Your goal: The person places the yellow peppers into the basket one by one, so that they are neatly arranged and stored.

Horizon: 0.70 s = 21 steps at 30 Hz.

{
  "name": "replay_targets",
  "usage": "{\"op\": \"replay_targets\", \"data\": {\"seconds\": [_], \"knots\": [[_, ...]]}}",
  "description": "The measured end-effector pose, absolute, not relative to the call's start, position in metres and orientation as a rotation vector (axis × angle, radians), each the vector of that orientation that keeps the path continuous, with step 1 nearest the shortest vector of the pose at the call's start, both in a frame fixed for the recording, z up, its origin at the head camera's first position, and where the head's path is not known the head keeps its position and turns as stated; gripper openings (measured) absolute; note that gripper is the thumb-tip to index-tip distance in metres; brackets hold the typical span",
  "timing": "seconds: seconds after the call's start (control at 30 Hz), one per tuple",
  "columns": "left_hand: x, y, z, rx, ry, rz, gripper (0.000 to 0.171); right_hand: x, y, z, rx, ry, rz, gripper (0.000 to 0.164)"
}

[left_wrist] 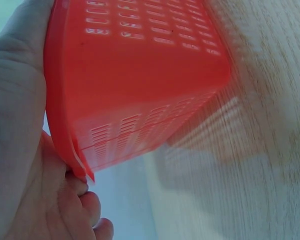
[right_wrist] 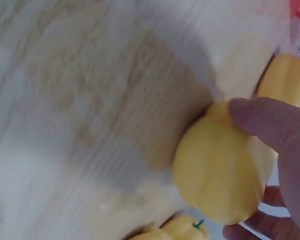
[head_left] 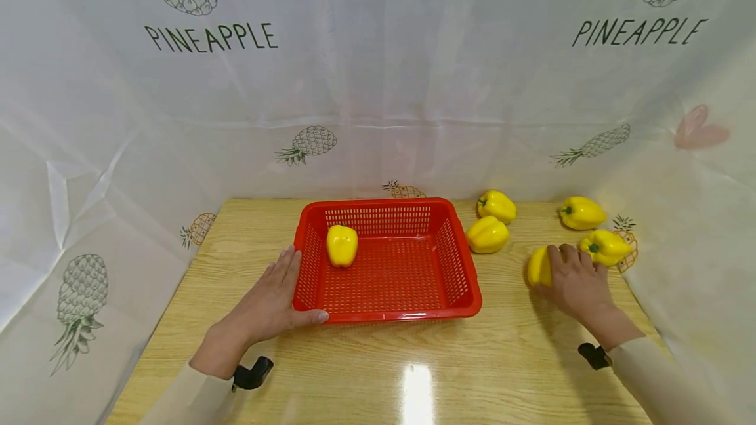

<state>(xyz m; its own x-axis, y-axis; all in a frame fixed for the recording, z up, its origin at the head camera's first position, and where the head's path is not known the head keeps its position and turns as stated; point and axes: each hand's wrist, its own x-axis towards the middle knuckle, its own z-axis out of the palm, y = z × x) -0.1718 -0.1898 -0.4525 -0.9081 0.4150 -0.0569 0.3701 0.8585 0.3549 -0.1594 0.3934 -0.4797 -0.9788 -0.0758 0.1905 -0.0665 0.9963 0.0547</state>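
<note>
My right hand (head_left: 575,284) grips a yellow bell pepper (right_wrist: 217,167) at the right of the table, thumb on one side and fingers round the other. In the head view the hand covers part of this pepper. My left hand (head_left: 262,300) rests against the near left corner of a red plastic basket (head_left: 384,315). Its fingers lie straight along the left rim and its thumb lies on the front rim. Another yellow bell pepper (head_left: 342,246) stands inside the basket, toward the back left.
Two yellow bell peppers, one at the back (head_left: 497,206) and one closer (head_left: 487,235), lie just right of the basket. Two more, one farther back (head_left: 583,213) and one nearer (head_left: 606,247), lie by the table's right edge. A pineapple-print sheet (head_left: 413,84) hangs behind the wooden table (head_left: 366,372).
</note>
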Motion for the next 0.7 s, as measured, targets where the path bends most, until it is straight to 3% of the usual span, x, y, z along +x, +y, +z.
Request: {"op": "replay_targets", "data": {"seconds": [0.27,0.47,0.7], "knots": [[-0.171,-0.189,-0.452,0.622,2.898,0.524,0.140,-0.161,0.407,-0.475,0.178,-3.021,-0.024,0.088],[-0.171,-0.190,-0.453,0.632,2.899,0.528,0.141,-0.164,0.414,-0.477,0.147,-3.075,-0.031,0.104],[-0.171,-0.190,-0.453,0.620,2.896,0.527,0.142,-0.167,0.420,-0.484,0.242,-2.955,-0.121,0.101]]}}
